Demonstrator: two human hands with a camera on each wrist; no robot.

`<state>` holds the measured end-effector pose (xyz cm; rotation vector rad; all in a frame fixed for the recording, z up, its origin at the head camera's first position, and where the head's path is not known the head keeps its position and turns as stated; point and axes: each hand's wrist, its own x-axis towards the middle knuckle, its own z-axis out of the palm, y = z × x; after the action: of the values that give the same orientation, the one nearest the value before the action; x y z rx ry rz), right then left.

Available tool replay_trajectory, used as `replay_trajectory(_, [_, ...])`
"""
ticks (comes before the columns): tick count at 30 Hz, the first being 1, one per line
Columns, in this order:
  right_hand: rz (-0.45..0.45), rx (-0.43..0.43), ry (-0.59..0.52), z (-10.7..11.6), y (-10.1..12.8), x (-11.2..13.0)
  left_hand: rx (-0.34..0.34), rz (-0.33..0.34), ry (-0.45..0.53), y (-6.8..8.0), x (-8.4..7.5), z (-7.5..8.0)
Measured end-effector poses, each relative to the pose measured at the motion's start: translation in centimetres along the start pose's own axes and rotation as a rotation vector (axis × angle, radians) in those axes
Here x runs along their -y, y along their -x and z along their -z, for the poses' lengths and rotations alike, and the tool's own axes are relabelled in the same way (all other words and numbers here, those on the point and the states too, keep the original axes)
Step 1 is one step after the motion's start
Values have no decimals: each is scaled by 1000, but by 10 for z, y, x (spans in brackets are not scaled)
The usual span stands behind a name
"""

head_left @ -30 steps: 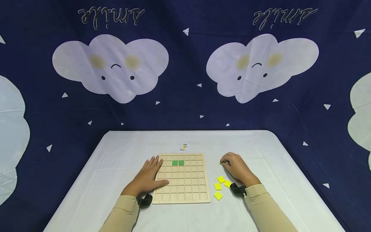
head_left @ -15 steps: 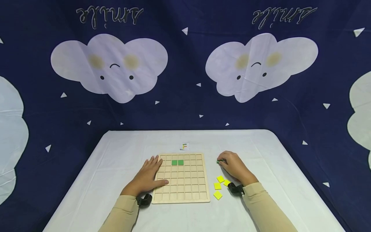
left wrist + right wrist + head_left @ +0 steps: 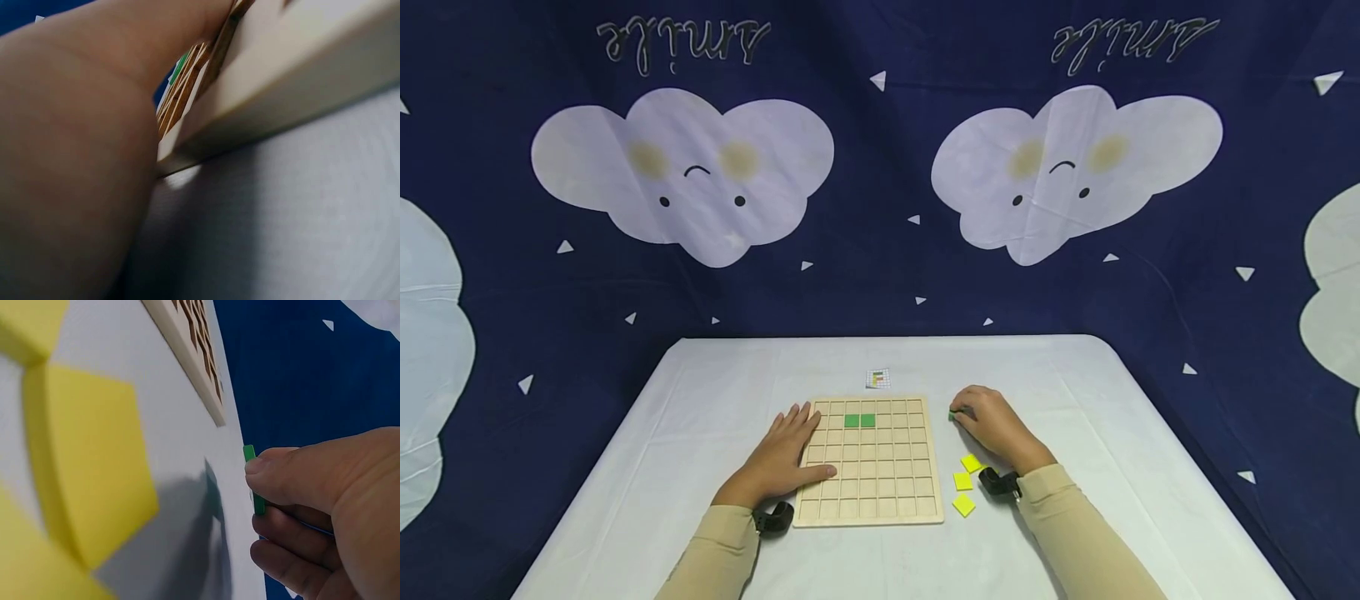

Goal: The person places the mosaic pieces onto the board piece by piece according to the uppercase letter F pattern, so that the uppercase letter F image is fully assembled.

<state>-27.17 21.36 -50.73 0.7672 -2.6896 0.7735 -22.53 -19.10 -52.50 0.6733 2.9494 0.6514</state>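
A wooden grid board (image 3: 880, 471) lies on the white table, with two green square tiles (image 3: 860, 421) side by side in its second row from the far edge. My left hand (image 3: 778, 462) rests on the board's left edge, fingers spread and thumb reaching over the cells. Right of the board, my right hand (image 3: 992, 423) pinches another green tile (image 3: 254, 481) between thumb and fingers, held on edge above the table. Nearest below that hand are several yellow square tiles (image 3: 963, 482), one mostly hidden behind the right wrist in the head view.
A small printed card (image 3: 877, 379) with a coloured grid pattern lies just beyond the board. The white table (image 3: 737, 367) ends at a dark blue curtain (image 3: 880, 167) with clouds. Each wrist wears a black camera.
My right hand has moved left toward the board, carrying the green tile. Its wrist now covers most of one yellow tile. The left hand and the board stay in place.
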Motion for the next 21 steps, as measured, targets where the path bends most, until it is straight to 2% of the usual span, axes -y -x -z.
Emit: replay_trajectory(21, [55, 21, -35, -17, -28, 35, -7, 0, -2, -1, 3, -2])
